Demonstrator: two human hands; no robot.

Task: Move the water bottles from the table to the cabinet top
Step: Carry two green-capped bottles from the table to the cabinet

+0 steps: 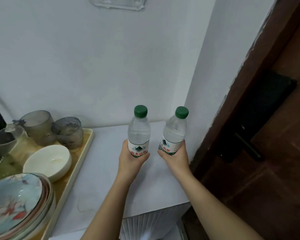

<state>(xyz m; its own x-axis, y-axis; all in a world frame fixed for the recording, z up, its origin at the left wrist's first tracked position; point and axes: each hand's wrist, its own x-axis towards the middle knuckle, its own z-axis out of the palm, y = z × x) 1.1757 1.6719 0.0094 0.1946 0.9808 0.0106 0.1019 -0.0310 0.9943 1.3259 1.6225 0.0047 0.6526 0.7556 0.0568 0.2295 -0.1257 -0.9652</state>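
Two clear water bottles with green caps and white-and-red labels are held over the white cabinet top (pixel 111 170), near its far right corner. My left hand (pixel 131 161) grips the lower part of the left bottle (pixel 139 130), which stands upright. My right hand (pixel 176 159) grips the lower part of the right bottle (pixel 175 131), which tilts slightly to the right. The hands hide both bottle bases, so I cannot tell whether they touch the surface.
A beige tray (pixel 83 151) on the left of the cabinet top carries two smoky glass cups (pixel 68 132), a white bowl (pixel 48 161) and stacked patterned plates (pixel 17 203). A white wall rises behind. A dark wooden door (pixel 267 153) with a black handle stands close on the right.
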